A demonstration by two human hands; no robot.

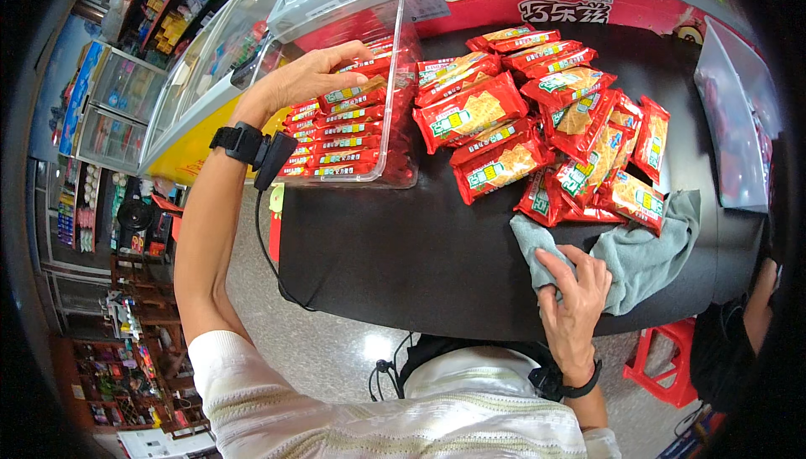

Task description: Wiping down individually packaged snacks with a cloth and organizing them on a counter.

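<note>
My left hand [308,81] reaches into the top of a clear plastic bin [390,113], thumb and fingers spread just over the packets there. Nothing shows between them, and whether the fingertips touch the packets is hard to tell. Inside the bin, red snack packets [346,144] lie stacked in rows. My right hand [576,301] grips a grey-green cloth [648,257] near the front edge of the black table [390,257]. Beyond the cloth spreads a loose heap of matching red packets [478,113], and one packet's lower edge overlaps the cloth.
A translucent plastic bin [724,113] stands at the table's right side. Glass-topped freezers [208,75] border the back and left. Below the table at right is a red plastic stool [661,364], near another person's arm [759,308]. A black cable [264,245] hangs from my left wrist device.
</note>
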